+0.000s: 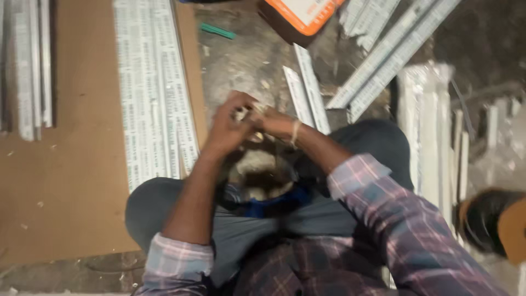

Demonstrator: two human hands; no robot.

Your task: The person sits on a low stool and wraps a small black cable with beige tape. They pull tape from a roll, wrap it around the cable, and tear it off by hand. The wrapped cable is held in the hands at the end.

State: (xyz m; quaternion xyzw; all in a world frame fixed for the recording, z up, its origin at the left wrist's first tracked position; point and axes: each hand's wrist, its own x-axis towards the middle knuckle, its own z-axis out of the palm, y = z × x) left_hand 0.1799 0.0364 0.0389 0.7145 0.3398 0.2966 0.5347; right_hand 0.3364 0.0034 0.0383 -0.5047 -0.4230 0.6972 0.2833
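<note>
My left hand (229, 127) and my right hand (272, 121) meet in front of me, above my bent knees. Their fingers close together around a small pale object (241, 114); blur hides what it is. A thin band circles my right wrist (296, 133). Both forearms come out of rolled plaid sleeves (383, 192). I sit on a dusty concrete floor (246, 66).
A brown board (71, 181) lies to the left with long white strips (156, 87) on it. More white strips (383, 55) lie ahead and to the right. An orange-edged box (298, 16) sits at the top. A small green stick (217, 31) lies on the floor.
</note>
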